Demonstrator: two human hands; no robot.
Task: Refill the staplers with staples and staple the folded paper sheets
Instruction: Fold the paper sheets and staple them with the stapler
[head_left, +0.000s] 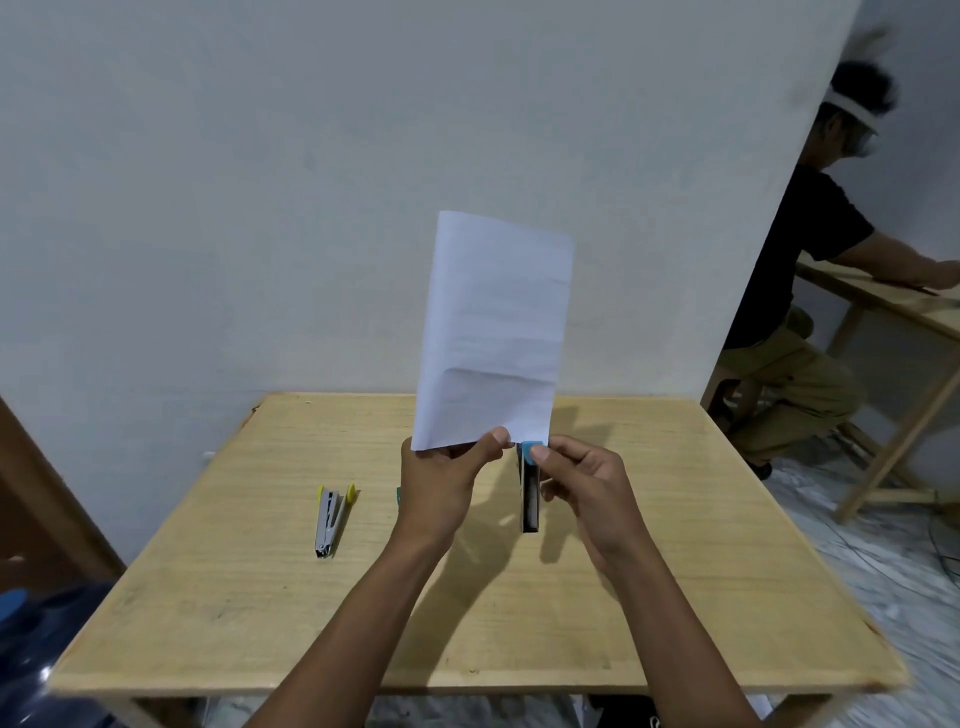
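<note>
Stapling the folded white paper sheet (493, 332) looks under way, mid-air above the pale wooden table (234, 571)
Left hand (441, 483) pinches the sheet's lower edge, holding it upright; right hand (582, 488) grips a blue-tipped metal stapler (530, 496) at the bottom right corner. I'd judge this one loaded; the yellow-tipped metal stapler (330, 517) lies splayed open, likely awaiting staples

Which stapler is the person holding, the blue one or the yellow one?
The blue stapler, gripped by the right hand at the bottom edge of the folded paper. The yellow stapler lies untouched on the table.
</note>
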